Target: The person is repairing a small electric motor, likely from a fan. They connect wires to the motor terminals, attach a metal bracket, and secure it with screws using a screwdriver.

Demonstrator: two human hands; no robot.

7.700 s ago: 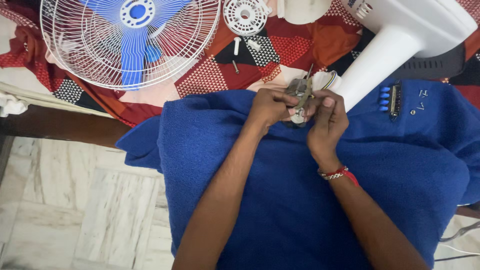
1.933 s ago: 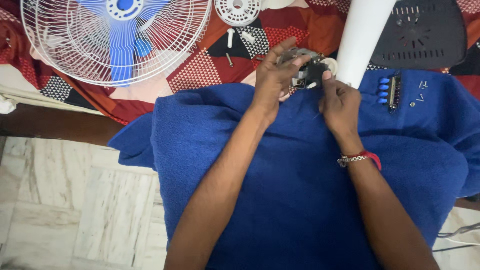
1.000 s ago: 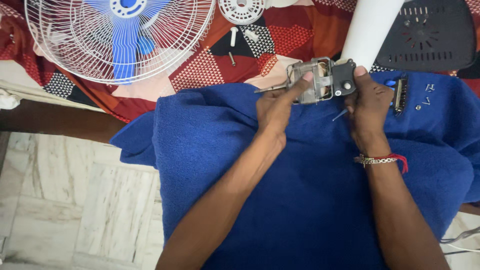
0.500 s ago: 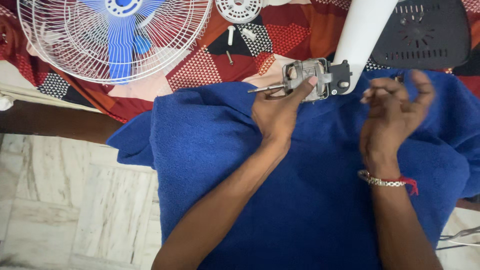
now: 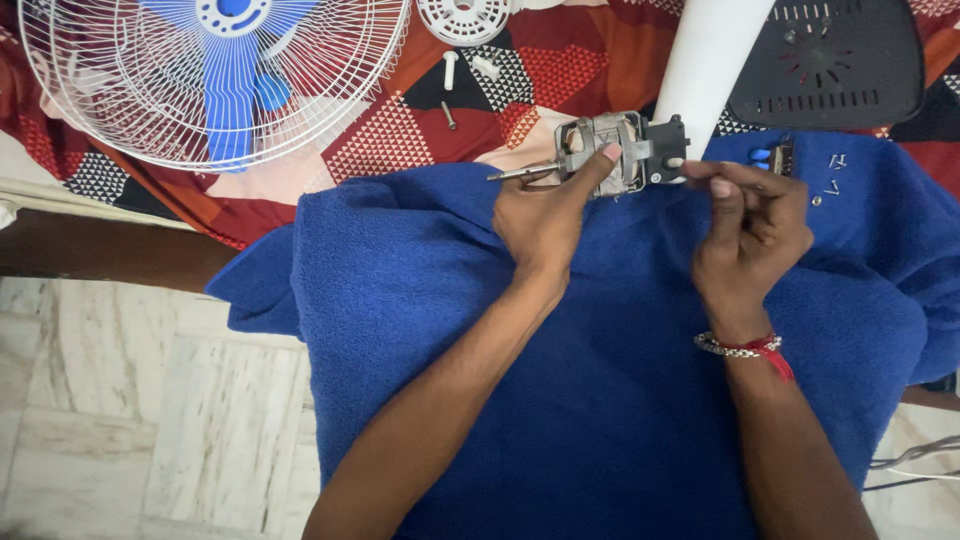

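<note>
A small grey fan motor (image 5: 622, 150) with a metal shaft pointing left rests at the far edge of a blue towel (image 5: 600, 380). My left hand (image 5: 545, 215) holds it from below, index finger laid on the motor body. My right hand (image 5: 750, 230), with a bracelet at the wrist, has its fingers curled together, the fingertips touching the motor's black right end. I cannot tell if they pinch something small.
A white fan guard with blue blades (image 5: 215, 75) lies on the patterned red cloth (image 5: 420, 120) at upper left. A white fan column (image 5: 710, 60), a black vented cover (image 5: 825, 65), a round white cap (image 5: 465, 18) and loose screws (image 5: 830, 175) lie beyond the towel. Marble floor (image 5: 130, 400) at left.
The motor was lifted clear and turned sideways in my left hand. My right hand let go, drew back to the right, then returned to the motor's right end.
</note>
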